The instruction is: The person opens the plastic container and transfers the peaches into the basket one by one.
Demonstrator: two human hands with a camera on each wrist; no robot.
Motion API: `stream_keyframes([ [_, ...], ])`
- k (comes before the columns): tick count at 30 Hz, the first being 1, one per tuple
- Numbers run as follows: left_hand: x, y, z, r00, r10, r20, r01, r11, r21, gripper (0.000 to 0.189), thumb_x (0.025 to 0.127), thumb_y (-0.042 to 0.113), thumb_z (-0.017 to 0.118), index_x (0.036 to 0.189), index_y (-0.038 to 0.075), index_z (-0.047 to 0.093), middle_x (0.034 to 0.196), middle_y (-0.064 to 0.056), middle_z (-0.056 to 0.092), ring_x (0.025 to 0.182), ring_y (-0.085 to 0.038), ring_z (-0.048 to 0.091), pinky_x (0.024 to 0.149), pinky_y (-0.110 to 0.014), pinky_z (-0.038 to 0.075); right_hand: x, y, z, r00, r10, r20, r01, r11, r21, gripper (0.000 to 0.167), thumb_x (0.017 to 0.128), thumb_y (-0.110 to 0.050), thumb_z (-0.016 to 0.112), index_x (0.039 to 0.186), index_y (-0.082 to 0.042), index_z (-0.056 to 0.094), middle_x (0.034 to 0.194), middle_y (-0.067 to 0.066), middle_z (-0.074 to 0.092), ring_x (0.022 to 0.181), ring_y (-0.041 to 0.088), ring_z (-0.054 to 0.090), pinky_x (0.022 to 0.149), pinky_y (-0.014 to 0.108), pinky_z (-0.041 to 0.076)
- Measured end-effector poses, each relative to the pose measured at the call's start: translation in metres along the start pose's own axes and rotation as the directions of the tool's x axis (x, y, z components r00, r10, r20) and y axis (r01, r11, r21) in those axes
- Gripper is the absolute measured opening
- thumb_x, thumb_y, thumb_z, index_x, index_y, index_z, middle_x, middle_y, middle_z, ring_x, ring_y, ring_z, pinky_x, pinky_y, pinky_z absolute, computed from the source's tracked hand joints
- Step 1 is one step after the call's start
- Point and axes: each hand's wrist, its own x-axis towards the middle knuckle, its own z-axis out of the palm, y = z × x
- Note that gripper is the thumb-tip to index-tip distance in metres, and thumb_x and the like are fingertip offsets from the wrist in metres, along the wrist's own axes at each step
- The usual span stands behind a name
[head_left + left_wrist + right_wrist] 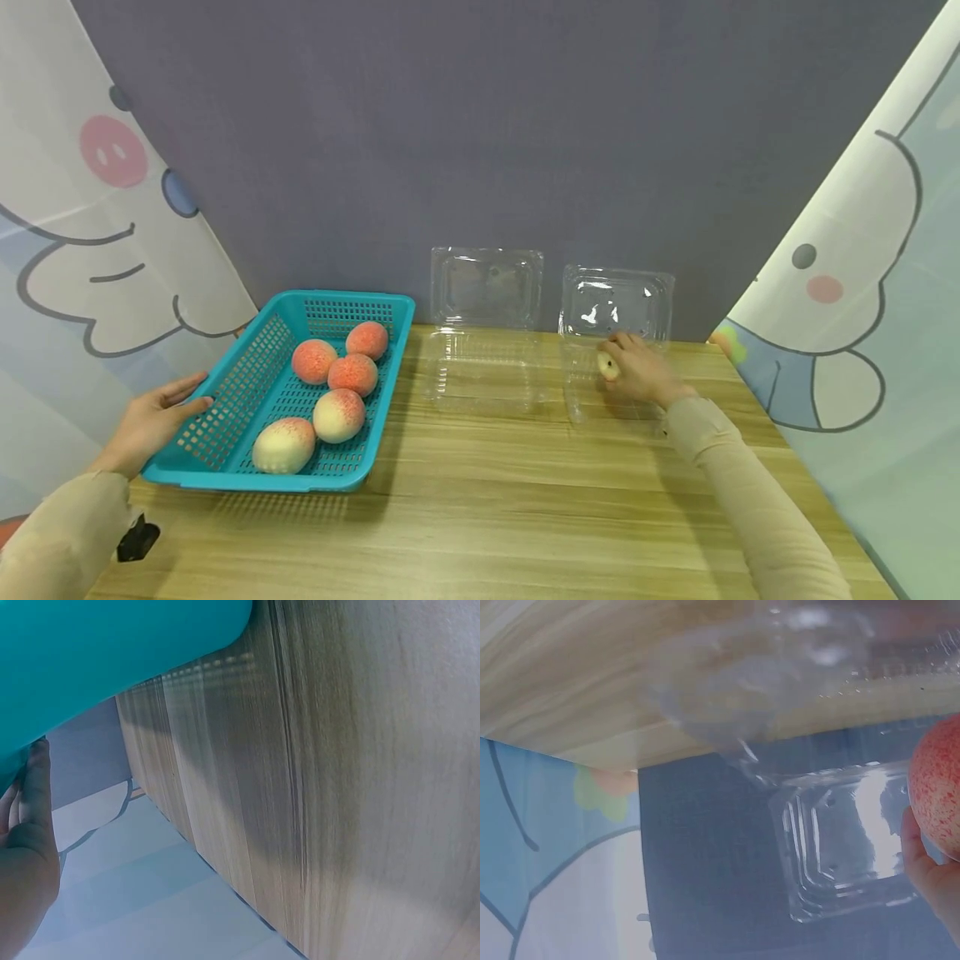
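At the left, a turquoise plastic basket holds several red-and-cream peaches. My left hand holds its left rim, with the thumb over the edge; in the left wrist view, the fingers lie against the basket's outside. On the right, my right hand grips a peach inside an open clear clamshell box. The right wrist view shows that peach's red side at the right edge, the fingers against it. The box's base is partly hidden by my hand.
A second clear clamshell box stands open between the basket and the right-hand box, its lid upright. Behind the wooden table rises a grey backdrop, with printed cartoon curtains at both sides.
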Motion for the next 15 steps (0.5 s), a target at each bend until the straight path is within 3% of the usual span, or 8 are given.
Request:
stream_keyframes([
  [6, -0.001, 0.000, 0.001, 1.000, 0.000, 0.010, 0.000, 1.000, 0.011, 0.074, 0.090, 0.054, 0.043, 0.147, 0.017, 0.014, 0.148, -0.025, 0.009, 0.129, -0.058, 0.006, 0.090, -0.075, 0.018, 0.000, -0.006, -0.002, 1.000, -0.007, 0.016, 0.006, 1.000, 0.027, 0.064, 0.069, -0.021, 0.079, 0.125, -0.004, 0.052, 0.124, 0.017, 0.047, 0.115, 0.036, 0.042, 0.090, 0.056, 0.044],
  [15, -0.002, 0.001, 0.000, 1.000, 0.006, -0.001, -0.006, 1.000, 0.001, 0.073, 0.090, 0.053, 0.044, 0.147, 0.017, 0.015, 0.148, -0.023, 0.009, 0.129, -0.058, 0.006, 0.090, -0.076, 0.018, 0.003, -0.019, -0.010, 0.999, -0.044, -0.021, 0.045, 0.997, 0.067, 0.062, 0.068, -0.016, 0.078, 0.124, -0.004, 0.052, 0.122, 0.018, 0.047, 0.113, 0.036, 0.042, 0.089, 0.057, 0.041],
])
